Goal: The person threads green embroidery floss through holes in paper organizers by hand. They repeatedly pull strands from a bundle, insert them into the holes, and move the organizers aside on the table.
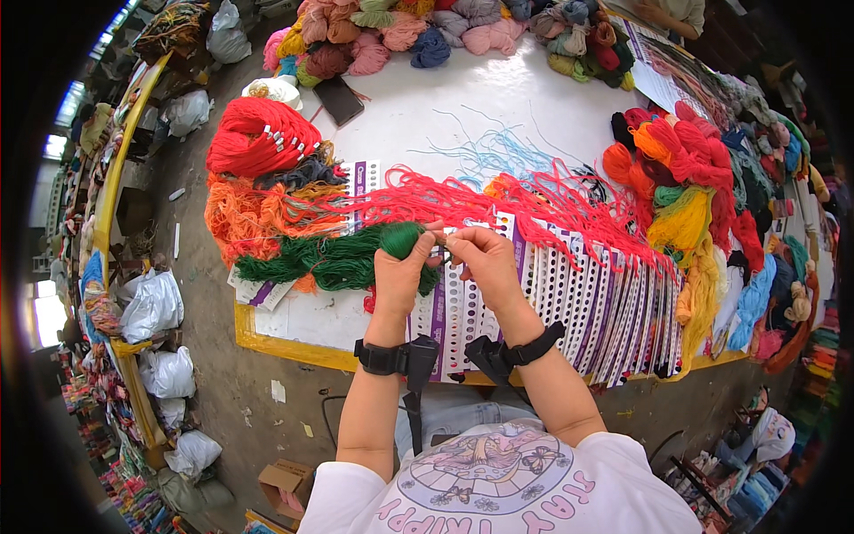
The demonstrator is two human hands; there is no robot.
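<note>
A loose hank of dark green thread trails to the left across the table. My left hand is closed round its bunched end, the thumb pressing on the strands. Close beside it, my right hand is pinched, fingertips nearly touching the left thumb. What lies between those fingertips is too small to make out. Under both hands are white and purple cards with rows of punched holes, fanned out to the right. Long pinkish-red threads lie across the tops of the cards, just beyond my hands.
Orange thread and a big red hank lie at left, near a dark phone. Light blue strands spread across the white tabletop. Yarn piles line the far edge and right side. Another person is at the far right.
</note>
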